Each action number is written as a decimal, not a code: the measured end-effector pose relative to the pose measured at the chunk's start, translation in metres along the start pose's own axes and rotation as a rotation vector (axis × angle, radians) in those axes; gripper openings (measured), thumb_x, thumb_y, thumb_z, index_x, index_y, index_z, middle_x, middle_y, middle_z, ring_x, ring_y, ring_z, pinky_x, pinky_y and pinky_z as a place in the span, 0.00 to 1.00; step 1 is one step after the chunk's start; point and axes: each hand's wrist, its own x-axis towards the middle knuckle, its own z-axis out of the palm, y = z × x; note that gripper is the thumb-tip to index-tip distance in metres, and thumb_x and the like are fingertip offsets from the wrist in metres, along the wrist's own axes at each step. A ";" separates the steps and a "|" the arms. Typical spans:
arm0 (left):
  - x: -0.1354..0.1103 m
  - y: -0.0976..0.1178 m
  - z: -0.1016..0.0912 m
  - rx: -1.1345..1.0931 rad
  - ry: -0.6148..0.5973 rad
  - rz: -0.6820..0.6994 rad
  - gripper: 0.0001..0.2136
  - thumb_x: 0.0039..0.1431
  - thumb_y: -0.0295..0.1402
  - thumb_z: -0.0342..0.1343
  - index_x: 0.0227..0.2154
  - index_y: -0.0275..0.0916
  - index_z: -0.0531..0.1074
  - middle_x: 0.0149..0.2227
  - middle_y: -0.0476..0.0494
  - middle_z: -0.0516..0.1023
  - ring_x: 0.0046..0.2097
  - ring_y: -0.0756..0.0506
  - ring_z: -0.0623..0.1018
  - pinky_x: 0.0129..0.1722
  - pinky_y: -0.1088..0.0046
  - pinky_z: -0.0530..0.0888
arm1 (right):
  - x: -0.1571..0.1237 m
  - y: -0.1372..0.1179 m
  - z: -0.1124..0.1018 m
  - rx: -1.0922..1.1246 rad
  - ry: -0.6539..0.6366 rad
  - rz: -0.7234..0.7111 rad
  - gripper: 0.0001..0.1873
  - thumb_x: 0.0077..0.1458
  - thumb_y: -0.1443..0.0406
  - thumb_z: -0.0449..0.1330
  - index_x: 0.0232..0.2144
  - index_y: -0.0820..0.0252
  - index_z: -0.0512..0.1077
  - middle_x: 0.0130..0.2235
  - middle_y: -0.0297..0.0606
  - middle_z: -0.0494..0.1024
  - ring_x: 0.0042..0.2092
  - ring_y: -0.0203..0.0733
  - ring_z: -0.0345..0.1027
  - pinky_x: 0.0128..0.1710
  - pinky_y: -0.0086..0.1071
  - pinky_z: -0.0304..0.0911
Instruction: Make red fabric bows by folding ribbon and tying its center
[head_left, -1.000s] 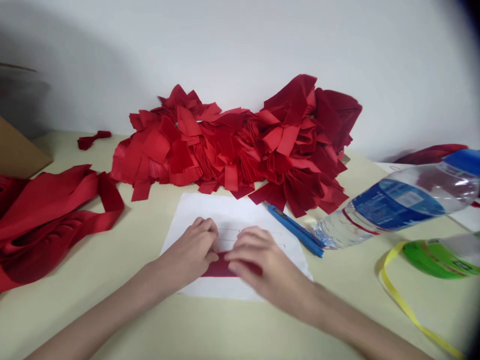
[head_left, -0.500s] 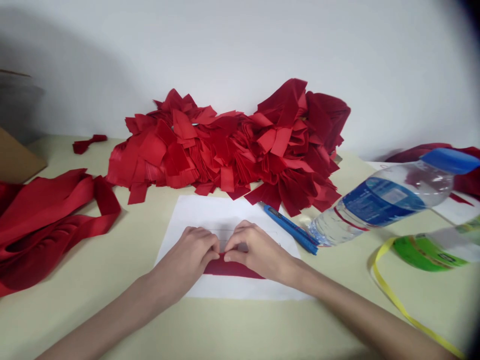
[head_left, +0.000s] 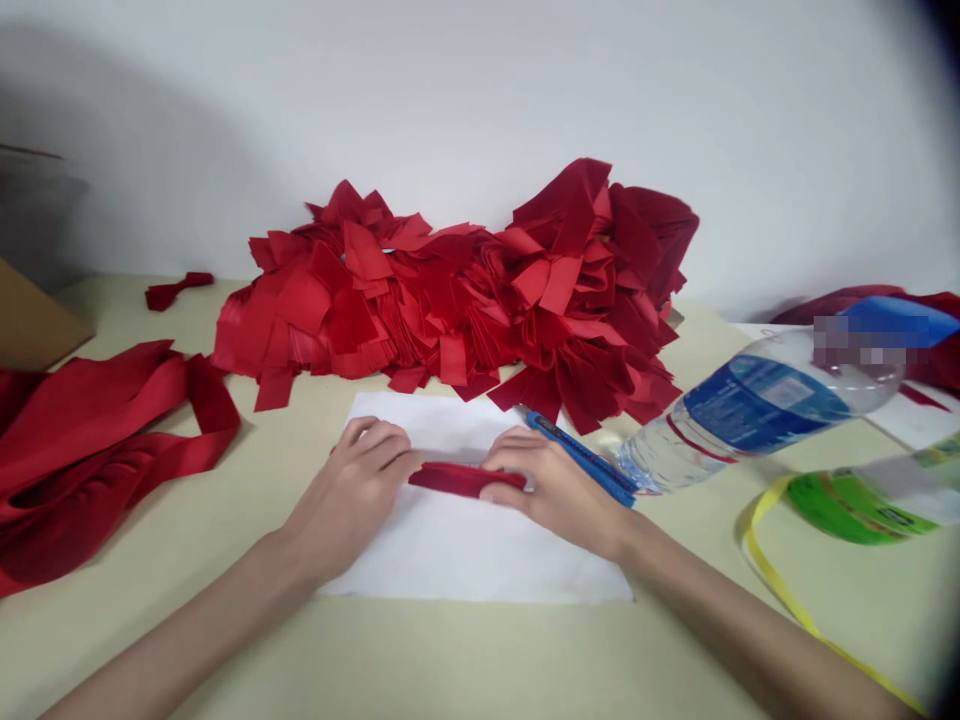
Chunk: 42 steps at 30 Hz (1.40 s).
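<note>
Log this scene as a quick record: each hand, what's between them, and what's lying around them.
Left hand: at the strip's left end
Right hand: at the strip's right end, beside the blue utility knife
Between hands: folded red fabric strip, on a white paper sheet
Behind: heap of red fabric pieces
Left side: long red fabric bands
Right side: plastic water bottle on its side, yellow ribbon

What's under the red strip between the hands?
A white paper sheet lies under the red strip. The part of the sheet beneath the strip is covered, so any markings there cannot be seen.
</note>
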 end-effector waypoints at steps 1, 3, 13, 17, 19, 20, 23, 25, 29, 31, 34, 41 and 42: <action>-0.003 0.000 -0.001 0.103 0.065 0.088 0.13 0.60 0.18 0.43 0.34 0.33 0.73 0.33 0.40 0.78 0.41 0.43 0.74 0.42 0.59 0.68 | -0.004 0.002 -0.002 -0.099 0.100 -0.032 0.05 0.56 0.66 0.57 0.32 0.61 0.73 0.34 0.38 0.75 0.42 0.42 0.65 0.44 0.37 0.60; -0.012 0.005 -0.001 0.277 0.139 0.267 0.12 0.59 0.18 0.45 0.37 0.31 0.72 0.35 0.38 0.79 0.43 0.41 0.73 0.43 0.59 0.68 | -0.016 0.003 -0.003 -0.294 0.251 -0.106 0.07 0.59 0.70 0.53 0.35 0.62 0.72 0.37 0.40 0.75 0.48 0.46 0.62 0.49 0.44 0.56; -0.040 0.058 0.021 0.135 0.023 0.268 0.12 0.55 0.19 0.45 0.33 0.30 0.74 0.32 0.38 0.77 0.39 0.40 0.73 0.43 0.58 0.67 | -0.050 -0.036 0.035 -0.242 0.115 -0.249 0.08 0.59 0.65 0.54 0.38 0.64 0.71 0.36 0.39 0.74 0.43 0.44 0.64 0.45 0.39 0.60; -0.026 0.057 0.016 -0.243 -0.133 -0.180 0.11 0.56 0.21 0.48 0.23 0.37 0.71 0.24 0.47 0.73 0.34 0.45 0.71 0.34 0.64 0.68 | -0.040 -0.037 0.038 -0.228 0.060 -0.222 0.10 0.60 0.67 0.52 0.31 0.62 0.71 0.30 0.37 0.72 0.34 0.40 0.64 0.37 0.34 0.61; -0.021 0.056 0.013 -0.340 -0.194 -0.300 0.11 0.57 0.22 0.48 0.23 0.38 0.71 0.24 0.48 0.72 0.32 0.46 0.70 0.33 0.65 0.67 | -0.034 -0.037 0.034 -0.188 0.011 -0.178 0.10 0.59 0.68 0.53 0.28 0.62 0.71 0.29 0.36 0.72 0.33 0.39 0.64 0.35 0.33 0.61; -0.019 0.055 0.013 -0.360 -0.205 -0.330 0.11 0.57 0.23 0.48 0.23 0.39 0.71 0.24 0.48 0.72 0.32 0.46 0.70 0.33 0.65 0.67 | -0.031 -0.037 0.032 -0.153 -0.015 -0.146 0.10 0.59 0.68 0.53 0.27 0.61 0.72 0.29 0.36 0.72 0.33 0.38 0.64 0.35 0.33 0.61; -0.017 0.054 0.013 -0.392 -0.184 -0.391 0.12 0.57 0.23 0.48 0.21 0.39 0.71 0.23 0.48 0.71 0.32 0.45 0.69 0.33 0.66 0.66 | -0.021 -0.035 0.027 -0.017 -0.057 -0.041 0.08 0.56 0.69 0.56 0.27 0.61 0.73 0.28 0.34 0.74 0.34 0.37 0.66 0.36 0.30 0.61; -0.015 0.053 0.013 -0.413 -0.177 -0.434 0.12 0.56 0.24 0.48 0.21 0.40 0.71 0.21 0.49 0.71 0.31 0.46 0.69 0.31 0.67 0.66 | -0.014 -0.033 0.025 0.047 -0.067 0.009 0.07 0.55 0.70 0.57 0.27 0.60 0.74 0.28 0.34 0.75 0.33 0.36 0.66 0.37 0.29 0.61; -0.010 0.048 0.011 -0.439 -0.225 -0.521 0.11 0.54 0.24 0.49 0.22 0.41 0.73 0.21 0.49 0.72 0.29 0.46 0.71 0.28 0.69 0.67 | -0.001 -0.030 0.020 0.078 -0.131 0.079 0.09 0.50 0.74 0.57 0.25 0.58 0.75 0.26 0.31 0.75 0.30 0.34 0.66 0.33 0.28 0.58; -0.007 0.045 0.010 -0.435 -0.250 -0.561 0.11 0.53 0.25 0.49 0.21 0.41 0.73 0.22 0.49 0.74 0.28 0.46 0.72 0.28 0.70 0.67 | 0.004 -0.029 0.018 0.099 -0.161 0.124 0.10 0.49 0.75 0.57 0.24 0.58 0.75 0.24 0.30 0.75 0.28 0.33 0.65 0.30 0.27 0.57; -0.003 0.041 0.010 -0.438 -0.268 -0.582 0.10 0.51 0.25 0.49 0.20 0.41 0.72 0.20 0.52 0.73 0.24 0.49 0.70 0.25 0.72 0.66 | 0.008 -0.029 0.016 0.131 -0.192 0.215 0.10 0.49 0.73 0.58 0.24 0.56 0.75 0.22 0.29 0.74 0.25 0.32 0.64 0.27 0.27 0.54; 0.007 0.033 0.009 -0.500 -0.387 -0.657 0.10 0.48 0.25 0.48 0.17 0.40 0.71 0.18 0.51 0.73 0.23 0.49 0.69 0.24 0.73 0.63 | 0.018 -0.030 0.013 0.132 -0.247 0.314 0.08 0.45 0.71 0.59 0.20 0.55 0.74 0.19 0.26 0.72 0.22 0.32 0.59 0.24 0.27 0.49; 0.009 0.032 0.008 -0.494 -0.403 -0.655 0.10 0.47 0.25 0.48 0.17 0.40 0.71 0.18 0.51 0.72 0.23 0.49 0.69 0.24 0.73 0.62 | 0.019 -0.029 0.012 0.128 -0.252 0.306 0.07 0.45 0.71 0.59 0.20 0.55 0.74 0.19 0.26 0.72 0.22 0.31 0.58 0.24 0.27 0.49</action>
